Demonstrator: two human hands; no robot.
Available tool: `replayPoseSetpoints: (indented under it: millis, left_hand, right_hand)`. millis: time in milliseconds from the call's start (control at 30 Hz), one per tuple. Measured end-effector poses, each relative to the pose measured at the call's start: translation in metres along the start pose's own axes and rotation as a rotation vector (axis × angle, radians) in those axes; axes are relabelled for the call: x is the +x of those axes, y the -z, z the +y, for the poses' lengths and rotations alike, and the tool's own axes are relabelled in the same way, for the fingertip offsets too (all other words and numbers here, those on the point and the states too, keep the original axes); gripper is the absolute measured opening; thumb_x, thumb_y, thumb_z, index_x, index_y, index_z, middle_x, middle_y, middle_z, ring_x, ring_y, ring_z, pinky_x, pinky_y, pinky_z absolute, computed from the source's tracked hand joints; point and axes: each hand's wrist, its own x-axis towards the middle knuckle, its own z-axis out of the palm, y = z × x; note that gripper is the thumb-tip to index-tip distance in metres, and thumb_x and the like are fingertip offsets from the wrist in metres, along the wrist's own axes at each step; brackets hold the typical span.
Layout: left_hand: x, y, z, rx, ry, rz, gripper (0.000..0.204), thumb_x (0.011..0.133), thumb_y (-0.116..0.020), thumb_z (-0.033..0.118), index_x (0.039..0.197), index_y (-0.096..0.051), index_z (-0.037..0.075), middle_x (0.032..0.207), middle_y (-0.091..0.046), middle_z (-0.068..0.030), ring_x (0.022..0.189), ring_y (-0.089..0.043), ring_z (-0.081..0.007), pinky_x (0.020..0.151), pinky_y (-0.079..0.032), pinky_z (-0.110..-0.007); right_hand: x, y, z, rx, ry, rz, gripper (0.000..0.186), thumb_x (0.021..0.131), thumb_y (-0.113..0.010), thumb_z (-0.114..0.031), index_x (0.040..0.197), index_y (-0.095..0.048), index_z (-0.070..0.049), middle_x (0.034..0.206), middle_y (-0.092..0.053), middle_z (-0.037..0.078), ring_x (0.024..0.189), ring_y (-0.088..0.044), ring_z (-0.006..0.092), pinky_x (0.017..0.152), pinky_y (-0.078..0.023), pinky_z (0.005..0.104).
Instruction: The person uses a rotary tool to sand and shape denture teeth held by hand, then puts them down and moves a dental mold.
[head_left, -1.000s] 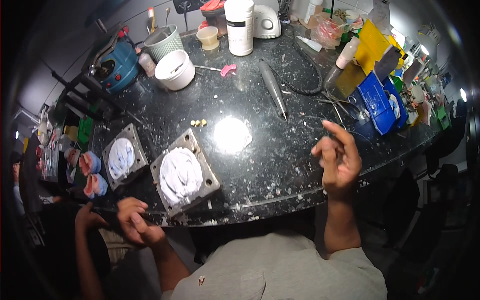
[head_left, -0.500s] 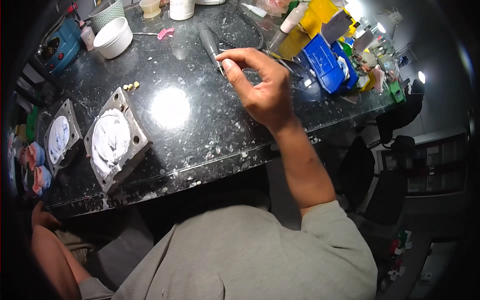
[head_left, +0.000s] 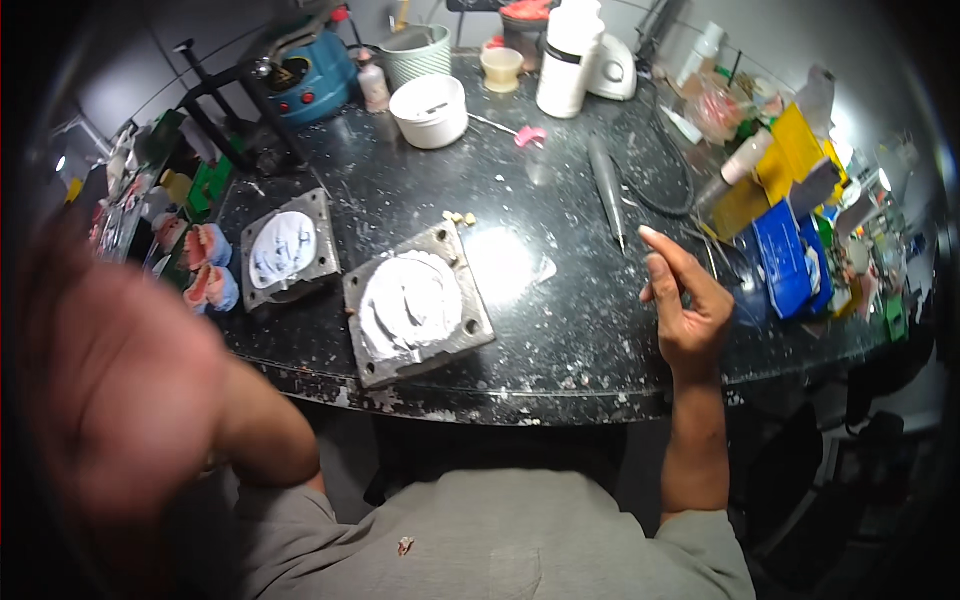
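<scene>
My right hand (head_left: 692, 305) hovers over the right side of the bench, its thumb and forefinger brought together. Anything between those fingertips is too small to make out. Just left of it a dark grey rotary handpiece (head_left: 606, 185) lies with its thin metal tip toward me. Raised very close to the camera, my left hand (head_left: 140, 375) is a blur and its fingers cannot be read. Two grey metal flask halves stand on the bench: the nearer one (head_left: 478, 322) holds a white, smeared filling (head_left: 412, 300), the farther one (head_left: 328, 255) a white filling (head_left: 283, 250) with curved marks.
Small yellowish pieces (head_left: 458, 218) lie behind the nearer flask half. Pink-and-blue denture models (head_left: 208, 262) sit at left. A white tub (head_left: 428, 112), white bottle (head_left: 570, 60) and blue machine (head_left: 312, 80) stand at the back. Blue (head_left: 785, 260) and yellow bins (head_left: 795, 150) crowd the right.
The view has swung left, so the bench appears farther right. My right hand has drawn back from the handpiece tip. My left hand has come up from below the bench edge toward the camera.
</scene>
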Motion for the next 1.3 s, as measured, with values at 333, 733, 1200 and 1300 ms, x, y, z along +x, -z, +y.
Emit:
replayPoseSetpoints:
  millis: [333, 733, 1200, 1300]
  left_hand:
    - [-0.114, -0.039, -0.098, 0.156, 0.333, -0.707, 0.017, 0.081, -0.065, 0.005, 0.096, -0.073, 0.004, 0.086, -0.069, -0.0088, 0.08, -0.065, -0.0221, 0.073, -0.052, -0.034]
    - [-0.131, -0.021, -0.126, 0.344, 0.712, -0.56, 0.027, 0.096, -0.062, 0.022, 0.088, -0.075, 0.0, 0.08, -0.072, -0.0123, 0.076, -0.07, -0.0189, 0.068, -0.052, -0.029]
    - [-0.127, -0.04, -0.106, 0.223, 0.771, -0.509, 0.024, 0.09, -0.049, -0.007, 0.104, -0.069, -0.003, 0.1, -0.068, -0.0095, 0.096, -0.064, -0.0154, 0.088, -0.048, -0.026]
    - [-0.13, -0.045, -0.105, 0.204, 0.766, -0.513, 0.022, 0.093, -0.051, -0.002, 0.106, -0.069, -0.003, 0.1, -0.068, -0.0095, 0.097, -0.064, -0.0155, 0.09, -0.048, -0.028]
  right_hand:
    - [-0.005, -0.002, 0.002, -0.008, -0.091, 0.005, 0.013, 0.093, -0.064, -0.003, 0.102, -0.072, 0.001, 0.079, -0.068, 0.003, 0.056, -0.053, 0.0043, 0.052, -0.039, 0.0183]
    - [-0.01, 0.003, 0.016, -0.025, -0.067, 0.01, 0.016, 0.097, -0.057, -0.006, 0.1, -0.069, 0.005, 0.089, -0.069, 0.009, 0.06, -0.053, 0.0063, 0.053, -0.04, 0.0192]
    - [0.002, 0.011, 0.008, -0.157, 0.021, -0.019, 0.01, 0.085, -0.067, -0.001, 0.094, -0.073, -0.004, 0.073, -0.068, 0.004, 0.051, -0.053, 0.0069, 0.048, -0.04, 0.0233]
    - [0.003, 0.016, 0.009, -0.164, 0.078, -0.024, 0.007, 0.084, -0.069, -0.002, 0.091, -0.072, -0.004, 0.072, -0.068, 0.004, 0.049, -0.054, 0.0099, 0.047, -0.041, 0.0244]
